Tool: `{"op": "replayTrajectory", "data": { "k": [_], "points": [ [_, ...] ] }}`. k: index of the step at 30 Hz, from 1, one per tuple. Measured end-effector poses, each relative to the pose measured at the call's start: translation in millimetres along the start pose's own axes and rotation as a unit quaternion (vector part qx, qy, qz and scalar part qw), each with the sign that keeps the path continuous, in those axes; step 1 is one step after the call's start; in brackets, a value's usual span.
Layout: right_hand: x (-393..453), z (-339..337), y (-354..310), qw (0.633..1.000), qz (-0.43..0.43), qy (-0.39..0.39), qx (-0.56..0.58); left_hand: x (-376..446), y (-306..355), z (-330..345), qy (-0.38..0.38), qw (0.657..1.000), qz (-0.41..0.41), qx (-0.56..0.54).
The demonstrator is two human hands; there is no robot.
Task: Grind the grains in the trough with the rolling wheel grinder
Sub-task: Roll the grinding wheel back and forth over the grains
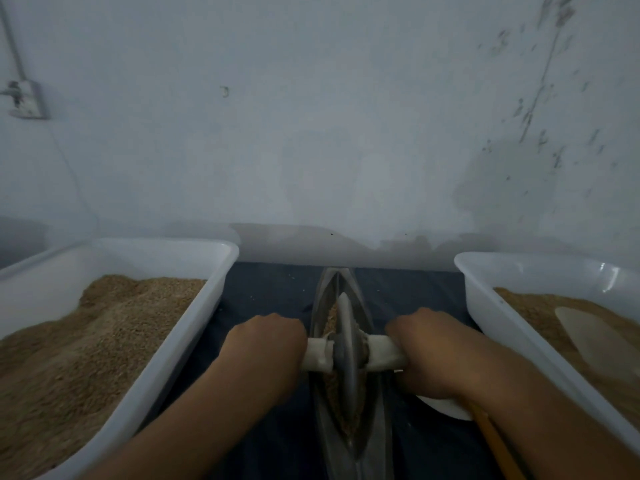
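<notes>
Wheel grinder seated in trough, grains under the disc.

Narrow boat-shaped metal trough (349, 427) lies lengthwise, running away from the viewer on dark blue cloth. Grey disc wheel (346, 348) stands upright on edge in the channel, about mid-length. White-wrapped axle handle (382, 351) runs crosswise through the hub, gripped at each end. Tan grains (333, 386) line the groove ahead of and behind the wheel, mostly along its left face.

Single head-worn view, looking forward and down, close over the trough (349, 375), facing a wall (311, 116)
</notes>
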State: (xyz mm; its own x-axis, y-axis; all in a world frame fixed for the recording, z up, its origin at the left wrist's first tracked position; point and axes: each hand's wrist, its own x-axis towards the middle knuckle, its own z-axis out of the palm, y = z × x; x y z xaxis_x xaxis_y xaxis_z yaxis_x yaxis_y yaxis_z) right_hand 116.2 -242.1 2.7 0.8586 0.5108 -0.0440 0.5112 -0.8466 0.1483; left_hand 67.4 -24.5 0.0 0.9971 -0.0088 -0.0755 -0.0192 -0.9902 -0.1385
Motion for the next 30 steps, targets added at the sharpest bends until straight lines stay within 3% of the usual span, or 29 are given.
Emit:
{"op": "replayTrajectory", "data": {
  "k": [3, 10, 19, 23, 30],
  "points": [
    [6, 8, 4, 0.999, 0.001, 0.026, 0.03, 9, 0, 1, 0.014, 1.0, -0.003, -0.009],
    [44, 24, 17, 0.99, 0.017, 0.128, 0.052, 41, -3, 9, 0.121, 0.992, 0.001, -0.022],
    [63, 37, 23, 0.975, 0.021, 0.223, 0.012, 57, 1, 22, 0.315, 0.949, 0.013, -0.002],
    [59, 37, 16, 0.974, 0.042, 0.222, -0.004, 52, 2, 16, 0.252, 0.968, 0.013, 0.004],
    [24, 2, 4, 0.999, 0.027, 0.014, 0.014, 28, 4, 1, 0.067, 0.998, 0.018, -0.004]
  ]
}}
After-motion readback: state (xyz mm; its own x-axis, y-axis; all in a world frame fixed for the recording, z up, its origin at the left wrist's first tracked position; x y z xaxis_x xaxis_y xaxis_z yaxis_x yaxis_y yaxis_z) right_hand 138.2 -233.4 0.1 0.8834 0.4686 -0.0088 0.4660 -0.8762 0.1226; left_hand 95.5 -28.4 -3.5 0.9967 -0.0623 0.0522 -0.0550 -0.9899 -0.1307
